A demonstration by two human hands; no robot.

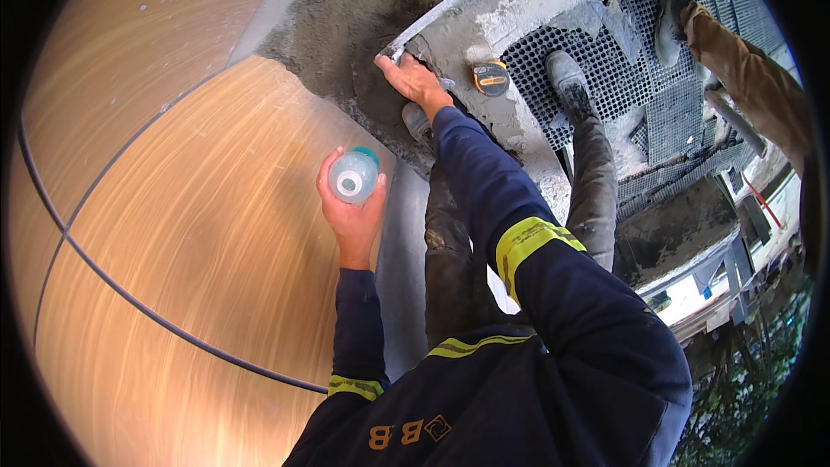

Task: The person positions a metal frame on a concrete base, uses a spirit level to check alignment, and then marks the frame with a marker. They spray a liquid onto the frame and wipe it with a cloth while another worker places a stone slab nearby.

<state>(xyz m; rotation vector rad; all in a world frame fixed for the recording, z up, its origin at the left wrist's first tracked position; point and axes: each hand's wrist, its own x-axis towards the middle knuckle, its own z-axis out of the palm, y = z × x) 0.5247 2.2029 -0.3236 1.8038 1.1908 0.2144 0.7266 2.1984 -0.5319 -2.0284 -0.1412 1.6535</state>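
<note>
In my left hand point(353, 218) is a translucent plastic bottle point(354, 171) with a teal band, my fingers and thumb wrapped round its sides. Its round whitish top faces up toward me. The bottle is over the lower edge of a wood-grain panel. My right hand point(415, 82) reaches forward to the near left corner of a raised concrete ledge point(519, 22), with the fingers curled at its edge. Something small and white shows by those fingers, too little of it to name. A yellow and black tape measure point(491, 78) lies on the ledge, right of that hand.
Wood-grain panels point(199, 233) with dark seams fill the left side. Rough grey mortar point(346, 26) covers the ground ahead. Black perforated mats point(596, 60) lie at right, where one of my shoes point(566, 73) stands. Another person's brown-clad leg point(743, 52) comes in at far right.
</note>
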